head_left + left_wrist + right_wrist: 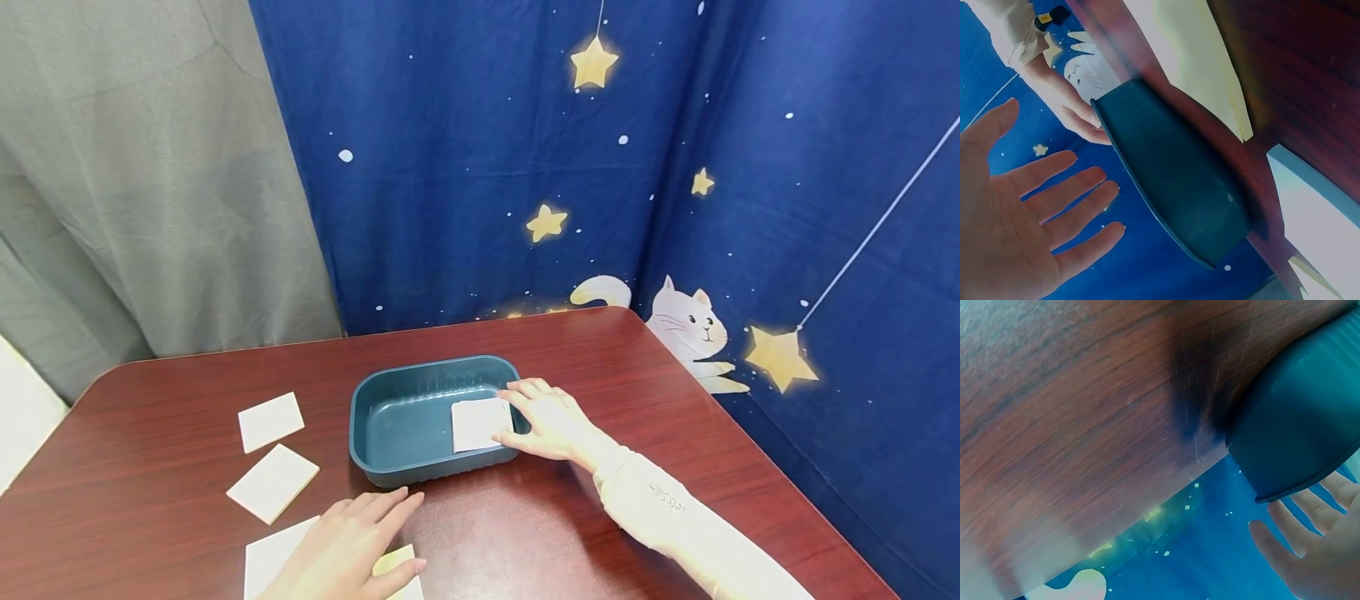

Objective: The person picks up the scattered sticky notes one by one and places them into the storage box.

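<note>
A teal rectangular plastic bin (401, 425) sits mid-table, with a stack of white cards or paper pads (476, 425) inside at its right end. My right hand (543, 419) reaches over the bin's right rim; its thumb and fingertips are spread at the stack's right side. In the right wrist view its fingers (1291, 534) look extended behind the rim. My left hand (352, 546), palm down with fingers extended, is in front of the bin over a white pad (273, 550) and a pale yellow pad (397, 567). Nothing is gripped in it.
Two more white pads, one farther back (272, 422) and one nearer (273, 483), lie left of the bin on the reddish-brown table (600, 358). Grey and blue starry curtains (465, 167) hang behind the table's far and right edges.
</note>
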{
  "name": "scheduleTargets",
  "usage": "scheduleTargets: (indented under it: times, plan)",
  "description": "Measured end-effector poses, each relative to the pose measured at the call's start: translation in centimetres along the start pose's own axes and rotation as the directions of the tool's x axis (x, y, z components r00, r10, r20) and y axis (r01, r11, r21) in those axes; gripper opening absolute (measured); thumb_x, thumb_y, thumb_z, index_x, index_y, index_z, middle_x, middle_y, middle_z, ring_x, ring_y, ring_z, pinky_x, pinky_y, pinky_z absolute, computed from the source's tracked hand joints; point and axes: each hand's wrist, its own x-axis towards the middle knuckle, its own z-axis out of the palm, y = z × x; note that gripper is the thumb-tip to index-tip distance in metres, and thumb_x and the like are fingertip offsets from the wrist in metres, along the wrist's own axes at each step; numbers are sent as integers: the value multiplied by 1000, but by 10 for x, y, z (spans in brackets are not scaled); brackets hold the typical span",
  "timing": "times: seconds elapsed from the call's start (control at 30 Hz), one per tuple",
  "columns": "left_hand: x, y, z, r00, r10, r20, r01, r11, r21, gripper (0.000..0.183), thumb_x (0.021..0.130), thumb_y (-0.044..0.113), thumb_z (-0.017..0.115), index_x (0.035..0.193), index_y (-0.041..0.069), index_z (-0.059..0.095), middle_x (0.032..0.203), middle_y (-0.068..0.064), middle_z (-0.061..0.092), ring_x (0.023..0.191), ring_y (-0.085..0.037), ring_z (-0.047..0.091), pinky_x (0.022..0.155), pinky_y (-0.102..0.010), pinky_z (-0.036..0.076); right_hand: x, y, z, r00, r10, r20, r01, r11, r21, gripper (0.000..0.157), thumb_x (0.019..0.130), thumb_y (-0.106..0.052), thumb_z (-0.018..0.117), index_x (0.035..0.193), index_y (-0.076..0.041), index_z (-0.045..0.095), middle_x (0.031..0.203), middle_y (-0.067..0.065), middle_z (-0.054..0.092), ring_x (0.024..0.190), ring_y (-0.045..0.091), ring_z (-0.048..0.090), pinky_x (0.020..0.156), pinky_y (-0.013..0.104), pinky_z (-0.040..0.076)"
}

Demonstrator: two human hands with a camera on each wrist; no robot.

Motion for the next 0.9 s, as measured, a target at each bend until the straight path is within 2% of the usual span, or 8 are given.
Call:
scheduleTargets:
  times: [0.23,0.5,0.63,0.73,0.9]
  plan:
    - [2,5,2,987,-63,146,72,996,-54,69,80,61,52,127,11,53,121,-7,56,106,-24,53,84,-49,45,0,0,0,1000,3,2,-3,1000,3,64,77,-56,59,126,-15,55,127,6,51,117,24,43,88,46,41]
    - [0,4,12,976,-50,214,58,998,-29,74,80,66,47,130,12,50,125,-7,53,109,-26,50,85,-50,43,0,-1,-1,1000,3,-3,-3,1000,8,64,77,-56,59,126,-14,55,127,6,51,117,24,44,87,46,41]
    - [-1,2,17,971,-42,237,53,998,-39,84,73,73,47,131,12,49,127,-8,51,111,-27,49,86,-51,42,-1,-1,-1,1000,5,-5,-5,1000,7,64,77,-56,59,126,-15,55,127,6,51,117,24,44,87,46,41]
    - [-2,0,21,963,-54,264,69,997,-47,90,67,76,50,132,14,48,128,-8,50,112,-28,48,86,-53,41,-1,-1,-1,1000,6,-5,-6,1000,7,64,77,-56,59,125,-15,55,127,6,51,117,24,43,87,46,41]
    - [-3,-3,28,953,-76,294,96,994,-52,89,66,75,53,132,15,48,130,-10,48,113,-30,47,87,-54,41,0,-1,-1,1000,6,-4,-6,1000,8,64,77,-56,59,126,-15,55,127,6,51,117,24,43,88,46,41]
